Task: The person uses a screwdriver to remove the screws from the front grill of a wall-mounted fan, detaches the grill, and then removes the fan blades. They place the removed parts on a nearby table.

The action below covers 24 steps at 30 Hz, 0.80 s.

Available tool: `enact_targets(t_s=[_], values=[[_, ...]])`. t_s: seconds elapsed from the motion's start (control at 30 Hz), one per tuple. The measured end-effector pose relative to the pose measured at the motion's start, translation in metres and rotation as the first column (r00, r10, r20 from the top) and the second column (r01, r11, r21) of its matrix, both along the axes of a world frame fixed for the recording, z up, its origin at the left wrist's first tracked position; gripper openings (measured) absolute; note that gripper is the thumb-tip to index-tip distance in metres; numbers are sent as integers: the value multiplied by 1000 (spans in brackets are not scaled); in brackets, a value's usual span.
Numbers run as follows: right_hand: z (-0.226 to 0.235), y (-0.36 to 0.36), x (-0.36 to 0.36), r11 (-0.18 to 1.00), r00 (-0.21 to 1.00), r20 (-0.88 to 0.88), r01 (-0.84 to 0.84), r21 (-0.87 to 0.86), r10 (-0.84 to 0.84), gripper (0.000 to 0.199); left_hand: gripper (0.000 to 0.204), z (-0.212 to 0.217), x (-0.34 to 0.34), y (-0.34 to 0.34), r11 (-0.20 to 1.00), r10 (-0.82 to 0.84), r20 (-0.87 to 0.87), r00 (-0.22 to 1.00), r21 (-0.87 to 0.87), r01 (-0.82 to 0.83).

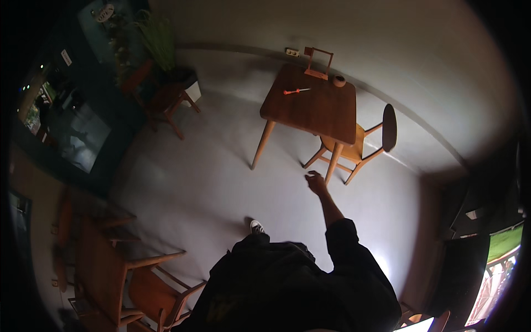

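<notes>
My right hand [316, 182] reaches forward over the floor, nearest to the front leg of a wooden table [323, 113]. Its fingers are loosely bent and apart, and nothing shows in them. My left hand is out of sight. On the tabletop lies a screwdriver [289, 92] with a red-orange handle and a thin metal shaft. Toward the wall edge of the table stand a small wooden frame-like stand [317, 73] and a small round brown pot [339, 81].
A wooden chair [359, 146] is at the table's right side. Far left, another chair [168, 102] stands by a potted plant [157, 41] and a dark glazed door [77, 127]. At lower left are a wooden table [99, 265] and chair [152, 290]. A wall socket [292, 52] sits behind the table.
</notes>
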State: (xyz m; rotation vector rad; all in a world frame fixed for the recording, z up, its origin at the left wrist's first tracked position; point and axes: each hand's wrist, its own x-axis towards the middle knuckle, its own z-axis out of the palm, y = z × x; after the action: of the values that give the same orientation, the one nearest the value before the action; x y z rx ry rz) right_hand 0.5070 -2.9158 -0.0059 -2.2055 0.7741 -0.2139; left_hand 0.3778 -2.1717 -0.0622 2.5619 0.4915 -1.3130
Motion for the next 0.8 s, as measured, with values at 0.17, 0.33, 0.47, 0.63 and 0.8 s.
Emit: enact_targets(t_s=[0.17, 0.33, 0.47, 0.63, 0.8], values=[[34, -28, 188, 972, 950, -226, -185, 144, 214, 56, 37, 7, 150, -100, 992, 17, 255, 967, -126, 16], [12, -131, 366, 836, 989, -146, 59, 546, 26, 33, 26, 89, 309, -216, 928, 337, 668, 664, -356, -114], [1, -213, 464, 597, 973, -10, 151, 788, -232, 30, 25, 126, 318, -281, 914, 406, 625, 667, -254, -318], [60, -199, 492, 471, 893, -3, 240, 849, -450, 26, 41, 29, 137, -315, 922, 360, 399, 843, -16, -386], [60, -202, 541, 676, 908, 129, 196, 710, -398, 27, 52, 120, 69, -489, 256, 961, 56, 271, 199, -946]])
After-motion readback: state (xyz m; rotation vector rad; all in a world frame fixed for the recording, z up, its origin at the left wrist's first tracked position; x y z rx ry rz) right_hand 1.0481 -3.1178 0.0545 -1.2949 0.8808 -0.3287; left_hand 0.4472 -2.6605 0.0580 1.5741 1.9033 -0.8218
